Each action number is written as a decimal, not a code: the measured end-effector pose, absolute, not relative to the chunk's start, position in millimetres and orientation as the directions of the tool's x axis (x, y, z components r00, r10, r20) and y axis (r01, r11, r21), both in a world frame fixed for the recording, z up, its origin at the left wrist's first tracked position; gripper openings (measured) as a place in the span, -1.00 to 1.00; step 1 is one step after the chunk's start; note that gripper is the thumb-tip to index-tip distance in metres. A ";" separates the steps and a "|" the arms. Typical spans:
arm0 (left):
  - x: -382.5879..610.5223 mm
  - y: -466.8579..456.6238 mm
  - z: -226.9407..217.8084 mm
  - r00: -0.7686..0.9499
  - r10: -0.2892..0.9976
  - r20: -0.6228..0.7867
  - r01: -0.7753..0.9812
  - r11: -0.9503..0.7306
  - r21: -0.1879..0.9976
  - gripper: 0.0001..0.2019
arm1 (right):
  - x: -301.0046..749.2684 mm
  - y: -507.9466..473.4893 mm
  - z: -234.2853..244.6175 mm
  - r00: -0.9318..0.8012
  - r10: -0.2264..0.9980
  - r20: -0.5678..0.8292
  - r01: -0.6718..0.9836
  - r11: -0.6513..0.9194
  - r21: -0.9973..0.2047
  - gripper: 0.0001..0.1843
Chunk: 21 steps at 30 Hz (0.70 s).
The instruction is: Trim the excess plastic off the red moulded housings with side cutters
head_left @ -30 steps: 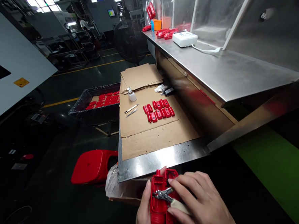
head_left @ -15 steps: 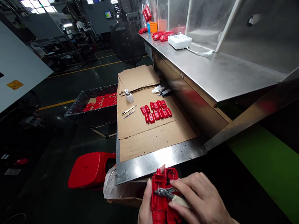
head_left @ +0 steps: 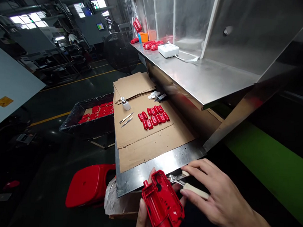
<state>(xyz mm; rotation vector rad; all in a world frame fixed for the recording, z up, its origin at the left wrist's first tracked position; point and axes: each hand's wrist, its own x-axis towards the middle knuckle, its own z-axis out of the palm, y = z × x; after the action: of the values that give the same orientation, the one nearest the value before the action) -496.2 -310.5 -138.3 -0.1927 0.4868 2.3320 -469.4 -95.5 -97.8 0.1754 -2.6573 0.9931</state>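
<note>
My left hand (head_left: 145, 217) grips a red plastic housing (head_left: 162, 203) from below, tilted with its hollow inner side up, just below the near edge of the steel table (head_left: 161, 162). My right hand (head_left: 219, 196) holds small cutters (head_left: 188, 184) with cream handles, their metal jaws pointing left at the housing's upper right edge. On the cardboard sheet (head_left: 149, 140) farther up lie several small red parts (head_left: 153, 114) in rows.
Two metal tools (head_left: 127, 119) and a small white bottle (head_left: 125, 104) lie left of the parts. A black-lined bin (head_left: 89, 118) holds red parts. A red stool (head_left: 90, 185) stands below the table. A white box (head_left: 168, 49) sits on the upper steel shelf.
The cutters have come off the middle of the housing and moved up and right to its edge. My left hand has tilted the housing to the left. The view has shifted right.
</note>
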 end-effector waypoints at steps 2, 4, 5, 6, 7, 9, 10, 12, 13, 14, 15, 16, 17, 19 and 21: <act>-495.1 -313.3 -135.6 -0.662 0.707 -0.249 -0.745 -0.587 0.317 -0.58 | -472.0 -99.1 -93.7 -0.963 -0.027 0.267 -0.202 0.728 -0.655 -0.67; -493.2 -315.8 -135.0 -0.626 0.743 -0.235 -0.767 -0.533 0.357 -0.61 | -475.5 -102.8 -88.5 -0.977 -0.052 0.209 -0.184 0.707 -0.683 -0.71; -492.0 -316.9 -136.0 -0.625 0.744 -0.238 -0.766 -0.525 0.371 -0.60 | -477.4 -104.7 -85.8 -0.982 -0.065 0.177 -0.171 0.702 -0.691 -0.74; -490.7 -317.8 -137.8 -0.630 0.736 -0.250 -0.763 -0.526 0.375 -0.61 | -479.3 -106.5 -83.1 -0.987 -0.075 0.143 -0.154 0.702 -0.695 -0.77; -489.3 -318.4 -140.3 -0.639 0.721 -0.269 -0.759 -0.534 0.373 -0.62 | -480.9 -108.5 -80.8 -0.991 -0.081 0.109 -0.134 0.707 -0.694 -0.79; -486.5 -318.6 -146.3 -0.671 0.677 -0.302 -0.737 -0.563 0.374 -0.58 | -483.4 -112.3 -77.7 -0.995 -0.074 0.062 -0.096 0.726 -0.681 -0.79; -485.1 -318.1 -149.3 -0.692 0.652 -0.309 -0.718 -0.581 0.382 -0.53 | -484.1 -114.2 -77.1 -0.996 -0.067 0.055 -0.087 0.735 -0.673 -0.78; -482.6 -316.3 -154.2 -0.731 0.610 -0.306 -0.680 -0.611 0.406 -0.42 | -484.6 -117.5 -77.6 -0.996 -0.055 0.064 -0.084 0.751 -0.655 -0.78; -481.6 -315.2 -155.9 -0.744 0.593 -0.308 -0.666 -0.622 0.413 -0.37 | -484.6 -118.8 -78.4 -0.996 -0.050 0.073 -0.085 0.759 -0.646 -0.78; -480.8 -314.1 -157.0 -0.751 0.579 -0.317 -0.659 -0.628 0.413 -0.34 | -484.6 -120.0 -79.4 -0.996 -0.045 0.078 -0.085 0.768 -0.635 -0.79; -480.2 -313.1 -157.6 -0.753 0.567 -0.335 -0.658 -0.633 0.409 -0.31 | -484.5 -120.9 -80.4 -0.996 -0.043 0.081 -0.084 0.776 -0.625 -0.79; -479.9 -312.2 -157.9 -0.751 0.554 -0.359 -0.660 -0.635 0.401 -0.30 | -484.4 -121.5 -81.2 -0.996 -0.039 0.080 -0.081 0.783 -0.617 -0.79; -479.8 -311.6 -158.0 -0.746 0.543 -0.385 -0.665 -0.636 0.392 -0.28 | -484.5 -122.0 -81.7 -0.996 -0.037 0.077 -0.076 0.787 -0.612 -0.78; -480.1 -311.1 -158.2 -0.733 0.532 -0.424 -0.677 -0.631 0.378 -0.26 | -484.8 -122.5 -82.0 -0.997 -0.032 0.065 -0.065 0.787 -0.613 -0.78; -480.8 -311.4 -159.1 -0.729 0.537 -0.425 -0.683 -0.617 0.390 -0.26 | -485.4 -122.9 -81.2 -0.998 -0.021 0.065 -0.057 0.782 -0.620 -0.79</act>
<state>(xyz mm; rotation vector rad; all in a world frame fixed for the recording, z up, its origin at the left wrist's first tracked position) -480.8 -311.4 -159.1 -0.3493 0.7054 2.3110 -485.4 -122.9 -81.2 0.0637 -2.9144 1.0168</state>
